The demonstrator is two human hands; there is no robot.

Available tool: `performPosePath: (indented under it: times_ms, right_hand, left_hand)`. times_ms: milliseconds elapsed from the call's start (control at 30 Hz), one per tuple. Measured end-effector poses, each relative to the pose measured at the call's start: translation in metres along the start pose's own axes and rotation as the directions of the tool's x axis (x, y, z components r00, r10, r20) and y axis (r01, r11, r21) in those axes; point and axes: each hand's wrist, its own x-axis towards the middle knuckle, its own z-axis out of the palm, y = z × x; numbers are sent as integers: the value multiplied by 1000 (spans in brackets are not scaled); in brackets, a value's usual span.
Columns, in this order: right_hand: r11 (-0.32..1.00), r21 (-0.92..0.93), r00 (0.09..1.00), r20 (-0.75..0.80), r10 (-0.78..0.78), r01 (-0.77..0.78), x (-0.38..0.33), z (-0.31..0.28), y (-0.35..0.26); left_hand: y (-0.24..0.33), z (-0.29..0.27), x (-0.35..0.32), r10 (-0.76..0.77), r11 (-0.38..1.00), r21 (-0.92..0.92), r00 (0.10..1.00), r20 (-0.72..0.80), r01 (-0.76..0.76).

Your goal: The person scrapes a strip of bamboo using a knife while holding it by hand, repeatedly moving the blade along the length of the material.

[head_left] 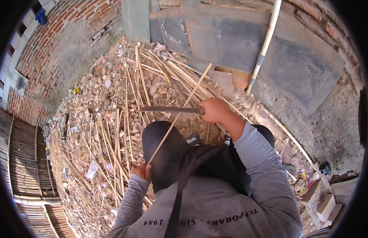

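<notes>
My right hand [214, 110] grips the handle of a long dark knife [168, 109], whose blade points left across a thin bamboo strip [180, 111]. My left hand [142, 171] holds the lower end of that strip beside my left knee. The strip runs up and right from the left hand, over my dark trouser leg [162, 146], past the blade to its tip near the grey board. The blade lies against the strip about midway along it.
Several loose bamboo strips [112, 139] lie over rubble and litter ahead and to the left. A grey board [231, 43] and a white pipe [265, 43] lean on the brick wall. A woven bamboo panel [25, 166] stands at left. Bricks [322, 198] sit at right.
</notes>
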Motion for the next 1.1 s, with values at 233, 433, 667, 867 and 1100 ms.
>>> performPosePath:
  times_ms: [233, 433, 667, 867, 1100]
  right_hand:
    - [991, 92, 992, -77, 103, -96, 7, 2, 18]
    - [983, 122, 984, -104, 148, -135, 14, 16, 48]
    - [998, -55, 999, 11, -34, 34, 2, 10, 0]
    - [978, 139, 968, -177, 180, -157, 19, 17, 72]
    - [993, 22, 990, 76, 116, -118, 6, 5, 26]
  left_hand:
    - [3, -14, 4, -64, 998, -19, 990, 126, 67]
    - [0, -6, 8, 29, 998, -49, 998, 51, -27]
    - [-6, -14, -1, 9, 1000, -8, 999, 40, -8]
    - [0, -18, 7, 19, 1000, -16, 997, 80, -18]
    - [6, -23, -3, 36, 996, 82, 999, 29, -38]
